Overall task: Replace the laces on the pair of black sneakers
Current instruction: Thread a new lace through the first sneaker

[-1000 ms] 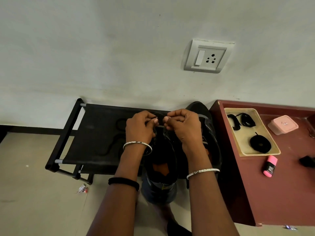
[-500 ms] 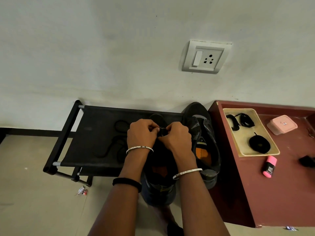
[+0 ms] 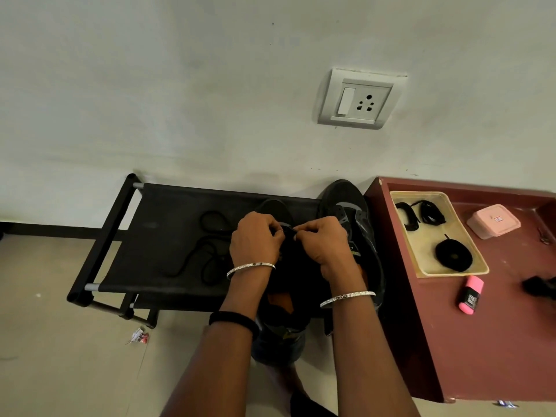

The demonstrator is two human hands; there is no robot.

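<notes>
Two black sneakers stand on a low black rack point(image 3: 168, 242). The nearer sneaker point(image 3: 288, 284) lies under my hands, its orange insole showing. The second sneaker point(image 3: 355, 218) stands just right of it, toe to the wall. My left hand point(image 3: 255, 239) and my right hand point(image 3: 322, 242) meet over the nearer sneaker's eyelets, fingertips pinching a black lace between them; the lace there is mostly hidden. A loose black lace point(image 3: 207, 251) lies tangled on the rack to the left.
A maroon table point(image 3: 481, 341) stands at the right, carrying a cream tray point(image 3: 469, 267) with coiled black laces point(image 3: 452, 254), a pink box point(image 3: 493, 221) and a pink highlighter point(image 3: 471, 294). A wall socket point(image 3: 359, 99) is above. A scrap of wrapper point(image 3: 138, 337) lies on the floor.
My hands dropped from above the shoes down onto the nearer sneaker and closed together over its eyelets. The second sneaker came into view beside my right hand.
</notes>
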